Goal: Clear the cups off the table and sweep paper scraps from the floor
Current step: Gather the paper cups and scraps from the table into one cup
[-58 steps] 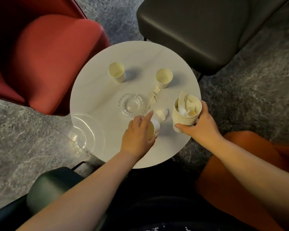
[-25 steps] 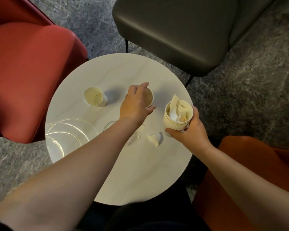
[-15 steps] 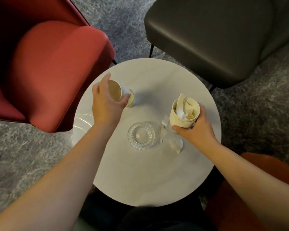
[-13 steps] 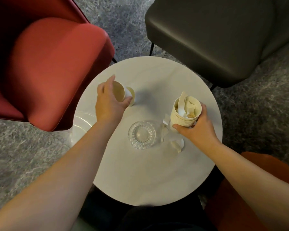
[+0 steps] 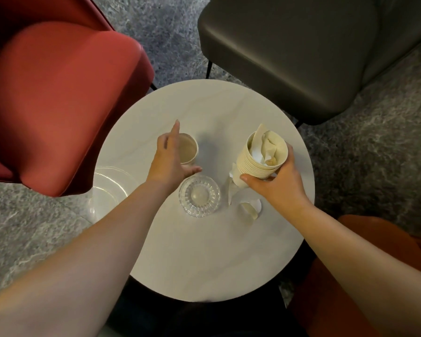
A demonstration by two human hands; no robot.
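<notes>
— Right hand (image 5: 278, 183) grip: fingers wrapped round stacked cups (image 5: 260, 158), scraps inside, above the bench (image 5: 204, 251).
— Left hand (image 5: 169, 161)?
— Curled around a single cup (image 5: 187, 149) standing on the bench, forefinger raised.

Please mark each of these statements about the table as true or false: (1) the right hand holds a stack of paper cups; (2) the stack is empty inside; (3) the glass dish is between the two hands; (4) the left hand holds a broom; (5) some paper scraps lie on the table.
1. True. The right hand grips the stack of paper cups.
2. False. Crumpled paper fills the top cup.
3. True. The glass dish stands on the round table, between the hands.
4. False. The left hand is at a single paper cup, index finger extended; no broom is in view.
5. True. Paper scraps lie beside the dish, near the right hand.
</notes>
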